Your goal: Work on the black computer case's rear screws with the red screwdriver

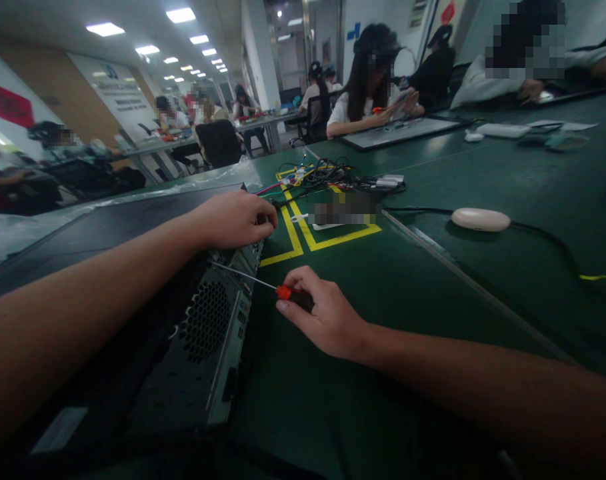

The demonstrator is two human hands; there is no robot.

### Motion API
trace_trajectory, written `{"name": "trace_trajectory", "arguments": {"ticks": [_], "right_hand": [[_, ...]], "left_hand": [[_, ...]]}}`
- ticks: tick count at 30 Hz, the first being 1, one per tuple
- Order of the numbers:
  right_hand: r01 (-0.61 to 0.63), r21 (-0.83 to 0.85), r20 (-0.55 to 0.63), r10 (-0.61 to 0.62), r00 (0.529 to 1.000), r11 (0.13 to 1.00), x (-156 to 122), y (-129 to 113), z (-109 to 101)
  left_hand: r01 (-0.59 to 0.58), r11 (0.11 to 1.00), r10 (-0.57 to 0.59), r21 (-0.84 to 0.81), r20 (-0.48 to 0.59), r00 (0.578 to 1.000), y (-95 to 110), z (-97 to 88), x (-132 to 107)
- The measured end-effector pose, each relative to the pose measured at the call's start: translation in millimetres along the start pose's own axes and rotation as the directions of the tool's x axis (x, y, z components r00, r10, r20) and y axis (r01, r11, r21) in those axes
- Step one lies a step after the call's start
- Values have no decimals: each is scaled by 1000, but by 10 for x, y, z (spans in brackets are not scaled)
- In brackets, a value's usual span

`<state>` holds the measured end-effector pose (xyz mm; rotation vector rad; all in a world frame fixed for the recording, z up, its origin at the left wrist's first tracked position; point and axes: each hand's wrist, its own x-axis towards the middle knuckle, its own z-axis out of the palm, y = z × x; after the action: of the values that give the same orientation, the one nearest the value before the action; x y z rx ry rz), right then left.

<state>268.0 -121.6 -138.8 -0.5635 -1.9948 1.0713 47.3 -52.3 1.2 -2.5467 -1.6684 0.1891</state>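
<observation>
A black computer case (147, 253) lies flat on the green table (383, 300), its vented rear panel (217, 327) facing right. My left hand (235, 219) rests on the case's far rear corner, fingers curled over the edge and pinched on something I cannot make out. My right hand (323, 317) grips a screwdriver (263, 285) by its red and black handle. The thin metal shaft points left, with its tip at the rear panel just below my left hand.
Yellow tape lines (307, 237) mark the table beyond the case. A tangle of cables (333, 175) lies behind them. A white oval device (480, 219) with a black cord sits at right. Other people work at this table's far side and at tables behind.
</observation>
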Motion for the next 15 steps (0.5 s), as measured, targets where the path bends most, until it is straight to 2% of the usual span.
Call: {"name": "trace_trajectory", "arguments": {"ticks": [15], "right_hand": [[-8,22,7,8,1000,1000,5,4,6]], "left_hand": [[-7,1000,7,5,-25,1000,-1,-5,-12]]}}
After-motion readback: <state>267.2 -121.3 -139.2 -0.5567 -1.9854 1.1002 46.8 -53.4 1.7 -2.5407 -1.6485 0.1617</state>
